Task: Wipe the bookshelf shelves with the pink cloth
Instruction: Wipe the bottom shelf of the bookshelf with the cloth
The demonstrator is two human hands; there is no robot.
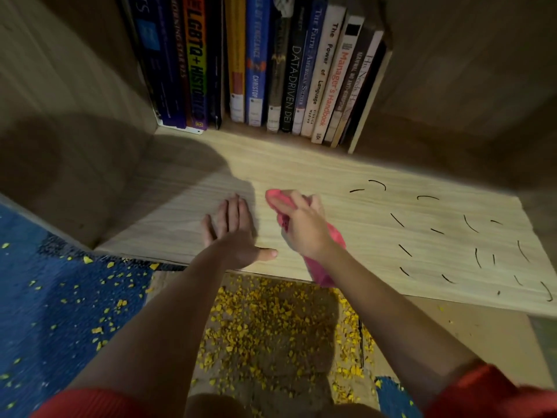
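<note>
A pale wooden shelf board (346, 173) fills the middle of the head view. My right hand (304, 227) grips a bunched pink cloth (330, 260) and holds it against the board near its front edge, with one end of the cloth trailing over that edge. My left hand (235, 230) lies flat on the board just to the left of the cloth, fingers straight and thumb out. Several short black curved marks (437, 230) are scattered over the right half of the board.
A row of upright books (262, 64) stands at the back of the shelf. The bookcase's side walls (69, 140) rise at left and right. Below the front edge, yellow crumbs (271, 324) litter the floor and a blue carpet (60, 297).
</note>
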